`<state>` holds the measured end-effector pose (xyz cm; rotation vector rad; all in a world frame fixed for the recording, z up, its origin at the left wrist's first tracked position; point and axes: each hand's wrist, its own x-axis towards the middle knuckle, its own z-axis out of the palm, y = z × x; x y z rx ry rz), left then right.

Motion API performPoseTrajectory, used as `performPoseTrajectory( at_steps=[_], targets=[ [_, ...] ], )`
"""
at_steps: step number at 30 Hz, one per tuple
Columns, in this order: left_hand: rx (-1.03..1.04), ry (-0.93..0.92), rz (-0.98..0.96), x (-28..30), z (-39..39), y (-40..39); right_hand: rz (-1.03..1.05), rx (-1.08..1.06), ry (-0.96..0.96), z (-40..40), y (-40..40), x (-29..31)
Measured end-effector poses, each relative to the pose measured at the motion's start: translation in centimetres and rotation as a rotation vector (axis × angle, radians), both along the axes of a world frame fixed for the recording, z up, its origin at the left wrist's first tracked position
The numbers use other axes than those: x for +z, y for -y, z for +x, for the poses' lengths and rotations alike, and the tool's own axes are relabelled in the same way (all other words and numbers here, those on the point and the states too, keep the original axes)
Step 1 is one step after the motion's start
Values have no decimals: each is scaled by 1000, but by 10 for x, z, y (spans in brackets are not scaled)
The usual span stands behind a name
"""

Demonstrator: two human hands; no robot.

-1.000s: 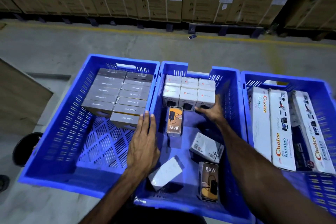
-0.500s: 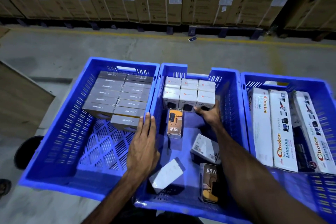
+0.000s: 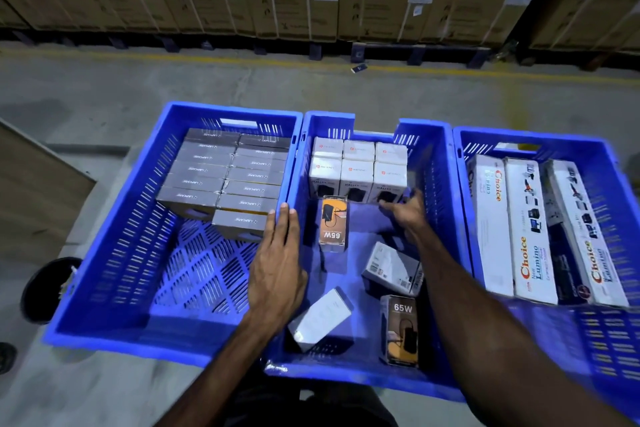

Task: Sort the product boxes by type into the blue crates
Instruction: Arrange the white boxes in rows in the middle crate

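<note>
Right hand [image 3: 403,215] has drawn back slightly from the white boxes [image 3: 358,168], fingers curled, grasp unclear; left hand [image 3: 277,274] flat, released, on middle crate [image 3: 294,163] wall; grey boxes [image 3: 225,173] and long boxes [image 3: 530,229] sorted, four loose boxes [image 3: 393,269] left.

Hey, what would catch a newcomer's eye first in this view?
Three bright blue crates side by side on the grey floor. The left crate holds neat grey boxes, the right long white Choice boxes. In the middle crate, the right hand touches stacked white boxes.
</note>
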<state>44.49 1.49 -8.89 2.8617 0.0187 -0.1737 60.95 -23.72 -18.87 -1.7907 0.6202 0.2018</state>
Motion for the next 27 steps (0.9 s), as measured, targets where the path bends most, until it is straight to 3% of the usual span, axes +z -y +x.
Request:
performPoseTrajectory(
  at_steps=[2,4,10,15,21,27],
  targets=[
    [21,19,-45,-3,0,-2,-73,-58,-52,-24,-5,6],
    [32,53,-104,-8,1,-4,-222,13,-86,-54,-15,14],
    [20,159,-202,-14,1,-10,-740,551,4,-107,-83,35],
    [27,171,-226,-16,2,-11,-957,515,18,-111,-123,30],
    [31,190,-257,-19,2,-14,-800,278,-53,-112,-119,55],
    [55,197,-335,-16,1,-13,-193,73,-213,-99,-64,84]
  ],
)
